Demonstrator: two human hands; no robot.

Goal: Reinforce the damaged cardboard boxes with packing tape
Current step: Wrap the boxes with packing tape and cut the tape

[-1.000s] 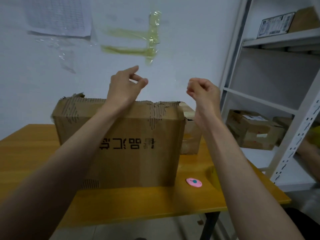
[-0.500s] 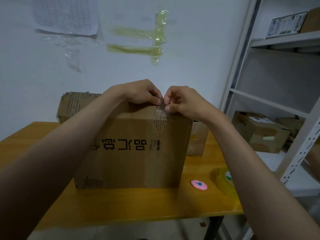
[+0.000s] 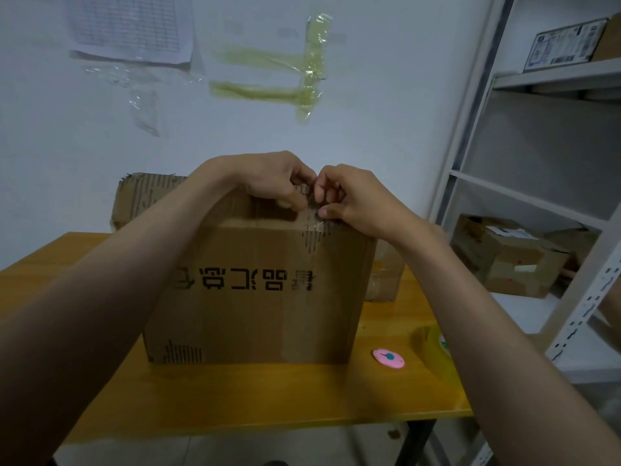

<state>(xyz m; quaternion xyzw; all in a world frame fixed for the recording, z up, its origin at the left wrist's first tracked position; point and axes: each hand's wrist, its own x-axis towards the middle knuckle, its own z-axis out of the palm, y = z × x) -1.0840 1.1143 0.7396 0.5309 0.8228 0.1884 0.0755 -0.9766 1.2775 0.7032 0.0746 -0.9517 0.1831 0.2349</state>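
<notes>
A worn brown cardboard box [image 3: 255, 297] with upside-down black print stands on the yellow wooden table [image 3: 235, 398]. Its top front edge is torn, showing ribbed corrugation. A short strip of clear tape [image 3: 314, 218] lies over that torn spot. My left hand [image 3: 268, 181] and my right hand [image 3: 353, 200] meet at the box's top edge, fingers curled, pinching and pressing the tape strip down. A roll of clear packing tape [image 3: 433, 348] lies on the table at the right, partly hidden by my right forearm.
A pink round cutter [image 3: 388, 358] lies on the table right of the box. A smaller box [image 3: 384, 280] stands behind it. White metal shelving [image 3: 537, 203] on the right holds more damaged boxes [image 3: 507, 257]. Old tape and a paper sheet hang on the wall.
My hands came down from mid-air onto the box's top edge with the tape strip between them. Since half a second ago they press it lower over the torn spot.
</notes>
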